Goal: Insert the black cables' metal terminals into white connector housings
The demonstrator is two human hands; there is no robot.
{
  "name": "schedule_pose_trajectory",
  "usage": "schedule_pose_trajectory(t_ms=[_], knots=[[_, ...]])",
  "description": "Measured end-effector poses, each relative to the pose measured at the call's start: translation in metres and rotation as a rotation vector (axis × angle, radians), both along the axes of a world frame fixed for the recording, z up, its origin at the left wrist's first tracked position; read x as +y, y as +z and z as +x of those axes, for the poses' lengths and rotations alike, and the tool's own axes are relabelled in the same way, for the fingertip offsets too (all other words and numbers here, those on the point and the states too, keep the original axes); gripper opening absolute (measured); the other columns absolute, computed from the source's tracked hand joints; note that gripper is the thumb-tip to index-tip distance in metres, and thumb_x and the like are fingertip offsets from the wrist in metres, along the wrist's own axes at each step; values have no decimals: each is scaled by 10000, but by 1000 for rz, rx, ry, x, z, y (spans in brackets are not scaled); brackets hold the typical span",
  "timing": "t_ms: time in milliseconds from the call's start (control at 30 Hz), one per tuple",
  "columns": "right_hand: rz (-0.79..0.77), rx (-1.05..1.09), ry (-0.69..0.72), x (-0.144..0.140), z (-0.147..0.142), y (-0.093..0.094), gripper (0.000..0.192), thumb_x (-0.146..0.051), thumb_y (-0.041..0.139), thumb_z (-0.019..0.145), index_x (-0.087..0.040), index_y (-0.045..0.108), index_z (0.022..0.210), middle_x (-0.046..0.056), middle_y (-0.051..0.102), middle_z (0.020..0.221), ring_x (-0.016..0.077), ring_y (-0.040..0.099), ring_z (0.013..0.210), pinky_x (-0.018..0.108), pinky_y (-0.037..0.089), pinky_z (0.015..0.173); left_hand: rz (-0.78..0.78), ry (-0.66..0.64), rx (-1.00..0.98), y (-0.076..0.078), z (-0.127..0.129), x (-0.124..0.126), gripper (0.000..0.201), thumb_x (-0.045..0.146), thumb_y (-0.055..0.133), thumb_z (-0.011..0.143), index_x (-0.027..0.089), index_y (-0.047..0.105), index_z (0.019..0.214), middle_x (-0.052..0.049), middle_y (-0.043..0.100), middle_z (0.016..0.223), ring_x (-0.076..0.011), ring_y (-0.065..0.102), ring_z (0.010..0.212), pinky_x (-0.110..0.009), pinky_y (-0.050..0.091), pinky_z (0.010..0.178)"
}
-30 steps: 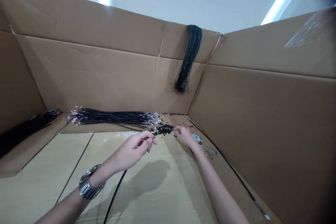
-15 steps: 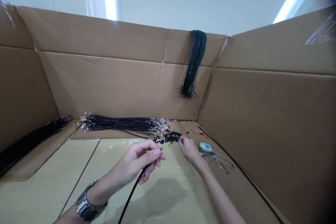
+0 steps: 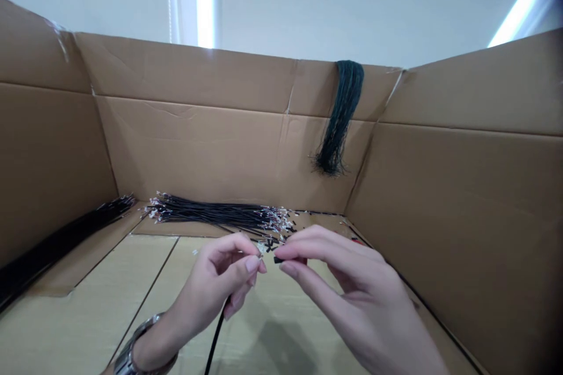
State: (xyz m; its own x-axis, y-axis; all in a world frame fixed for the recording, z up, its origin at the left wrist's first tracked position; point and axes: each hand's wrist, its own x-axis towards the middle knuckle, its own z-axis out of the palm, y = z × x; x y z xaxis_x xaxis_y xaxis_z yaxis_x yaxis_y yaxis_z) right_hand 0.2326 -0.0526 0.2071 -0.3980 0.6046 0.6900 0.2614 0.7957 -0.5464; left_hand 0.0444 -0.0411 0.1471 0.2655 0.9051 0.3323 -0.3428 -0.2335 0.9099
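1. A thin black cable is gripped near its far end by the left hand, whose thumb and fingers are clamped together on it; the rest of the cable is trailed down toward the near edge of the view.
2. A short black sleeve is pinched between the thumb and fingers of the right hand, just to the right of the cable's tip and apart from it.
3. Both pieces are held above the pale counter, near its middle.
4. Beyond the hands, more short black pieces are seen scattered, partly hidden by the right hand.
5. A bundle of black cables with white-tipped ends is laid along the far cardboard wall; another dark bundle is placed at far left.
6. Dark green wires are draped over the far wall, toward the right.
7. A metal-banded wristwatch is worn on the left wrist.
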Motion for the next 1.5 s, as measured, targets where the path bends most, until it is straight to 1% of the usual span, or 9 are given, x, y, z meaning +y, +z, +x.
schedule_pose_trajectory(t_ms=[100,233,567,667,833,1100,1233,1367,1500], knots=[[44,34,0,-2,-7,-3,173,-73,626,871,-207,724,923,0,720,868,99,677,787,165,532,706,73,58,40,4,-1,-9,274,402,665,879,153,609,779,53,505,645,14,391,336,-104,280,334],[55,68,28,0,-10,-4,173,-73,641,860,-206,729,925,-6,734,866,93,690,790,142,546,718,110,69,66,8,0,-16,258,383,655,891,154,613,779,42,514,702,18,416,354,-105,303,347],[66,120,47,-2,-13,-7,203,-65,650,853,-229,737,932,-11,738,850,102,693,763,157,559,683,43,24,89,10,-1,-17,272,412,655,883,160,610,789,50,476,610,-11,403,347,-139,290,350],[94,124,24,-2,-14,-8,229,-45,641,851,-233,733,945,-8,733,842,105,686,744,169,559,666,37,20,94,12,-1,-19,279,415,657,881,157,618,782,42,490,626,-11,408,354,-152,304,364],[184,146,10,-4,-17,-11,290,4,615,838,-233,714,973,-5,726,856,109,681,777,177,561,686,27,-12,66,11,0,-21,275,407,644,894,153,621,790,31,526,642,-12,420,357,-153,290,364],[229,155,-30,-4,-20,-21,335,16,594,843,-249,687,1026,3,710,901,116,674,798,194,562,705,26,-28,83,16,-3,-26,258,389,608,922,152,627,822,17,565,691,-16,462,388,-154,325,398],[221,111,5,-1,-18,-18,320,11,591,848,-247,690,1010,9,705,865,130,671,777,214,566,681,20,-41,147,19,-5,-29,266,391,587,933,151,616,823,13,561,717,-18,470,420,-152,353,423],[202,13,60,2,-8,-11,282,-23,604,865,-250,684,1013,7,710,866,130,672,769,212,563,669,17,-39,232,22,-6,-30,270,406,561,942,158,587,838,9,562,746,-28,472,457,-145,378,427],[168,-123,111,4,3,-5,229,-60,594,892,-235,675,1016,23,707,869,144,675,765,227,559,656,25,-46,379,26,-7,-26,295,409,560,937,148,594,802,4,572,720,-56,526,500,-163,447,475]])
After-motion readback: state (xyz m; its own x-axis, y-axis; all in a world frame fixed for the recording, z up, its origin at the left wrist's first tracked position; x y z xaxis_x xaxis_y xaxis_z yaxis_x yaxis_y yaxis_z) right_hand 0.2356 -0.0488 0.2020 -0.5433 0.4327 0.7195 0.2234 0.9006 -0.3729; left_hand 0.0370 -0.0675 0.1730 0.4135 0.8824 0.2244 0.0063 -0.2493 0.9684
